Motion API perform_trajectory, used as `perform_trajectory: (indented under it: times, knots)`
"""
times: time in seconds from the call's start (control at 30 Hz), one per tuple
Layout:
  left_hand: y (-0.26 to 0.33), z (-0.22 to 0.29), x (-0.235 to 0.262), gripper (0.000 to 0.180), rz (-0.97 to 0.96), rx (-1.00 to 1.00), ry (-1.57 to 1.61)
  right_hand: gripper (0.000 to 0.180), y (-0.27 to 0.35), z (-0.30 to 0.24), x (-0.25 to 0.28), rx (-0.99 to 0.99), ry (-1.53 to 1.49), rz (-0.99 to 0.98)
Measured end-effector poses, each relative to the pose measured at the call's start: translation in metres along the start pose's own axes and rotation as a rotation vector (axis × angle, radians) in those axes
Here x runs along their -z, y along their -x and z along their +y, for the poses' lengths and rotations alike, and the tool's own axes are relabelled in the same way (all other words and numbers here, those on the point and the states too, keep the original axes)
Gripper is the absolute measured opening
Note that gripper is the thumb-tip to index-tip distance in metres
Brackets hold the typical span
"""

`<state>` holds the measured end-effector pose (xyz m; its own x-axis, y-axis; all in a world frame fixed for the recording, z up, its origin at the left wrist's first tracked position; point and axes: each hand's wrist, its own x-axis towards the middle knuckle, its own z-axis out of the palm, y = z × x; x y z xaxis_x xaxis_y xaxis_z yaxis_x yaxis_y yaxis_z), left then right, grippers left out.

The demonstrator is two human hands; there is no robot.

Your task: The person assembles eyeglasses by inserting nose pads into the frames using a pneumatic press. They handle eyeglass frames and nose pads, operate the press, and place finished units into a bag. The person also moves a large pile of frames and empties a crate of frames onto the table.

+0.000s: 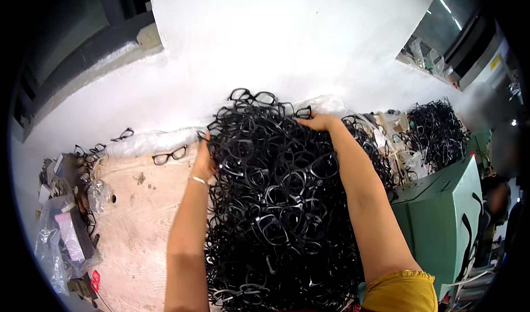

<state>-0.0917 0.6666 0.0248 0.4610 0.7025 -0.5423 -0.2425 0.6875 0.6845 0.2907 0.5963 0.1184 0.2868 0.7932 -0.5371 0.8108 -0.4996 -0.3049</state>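
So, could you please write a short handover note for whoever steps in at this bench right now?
Left hand: pressed against the left edge of the big pile of black eyeglass frames, fingers hidden in it; grip unclear.
Right hand: resting on the pile's far top edge, fingers curled into the frames.
One loose frame lies on the wooden bench, left of the pile. A second heap sits far right, behind the green box.
Done: frames gathered in one heap. Left: the whole heap is still unsorted.
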Motion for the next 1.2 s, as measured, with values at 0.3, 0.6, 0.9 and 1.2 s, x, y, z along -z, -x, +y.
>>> perform_trajectory:
  times: [0.3, 0.6, 0.9, 1.2]
  knots:
    - [-0.015, -0.032, 0.015, 0.033, -0.496, -0.218, 0.088, 0.078, 0.15, -0.096, 0.015, 0.241, -0.009, -0.206]
    - [0.226, -0.016, -0.108, 0.047, -0.473, -0.47, -0.343, 0.059, 0.356, -0.06, -0.052, 0.256, 0.034, 0.489]
    - [0.284, -0.085, -0.088, 0.072, -0.155, -1.07, -0.853, 0.062, 0.413, -0.058, -0.066, 0.246, 0.218, 0.511]
    - [0.381, -0.119, -0.146, 0.076, 0.302, -0.975, -1.409, 0.057, 0.469, -0.06, -0.078, 0.11, 0.4, 0.557]
